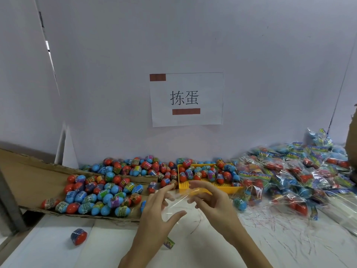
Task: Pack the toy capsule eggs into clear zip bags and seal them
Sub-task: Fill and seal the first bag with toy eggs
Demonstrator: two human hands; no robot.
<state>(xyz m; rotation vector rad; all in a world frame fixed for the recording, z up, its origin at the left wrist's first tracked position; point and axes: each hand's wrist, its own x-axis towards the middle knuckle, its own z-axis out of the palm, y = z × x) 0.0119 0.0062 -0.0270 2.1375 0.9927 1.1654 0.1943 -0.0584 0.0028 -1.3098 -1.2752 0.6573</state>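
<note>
A clear zip bag (178,202) hangs above the white table between my two hands. My left hand (156,207) has its fingers and thumb spread wide, touching the bag's left side. My right hand (212,198) holds the bag's right edge with its fingers curved; its thumb is hidden. Several red and blue capsule eggs (96,192) lie on flattened cardboard to the left. More eggs fill a yellow tray (222,188) just behind my hands. One egg (78,236) lies alone on the table at the front left.
A heap of filled, sealed bags (293,171) covers the right side of the table. A small printed card (169,243) lies under my left wrist. A paper sign (186,99) hangs on the white wall behind. A cardboard box edge (351,136) stands far right.
</note>
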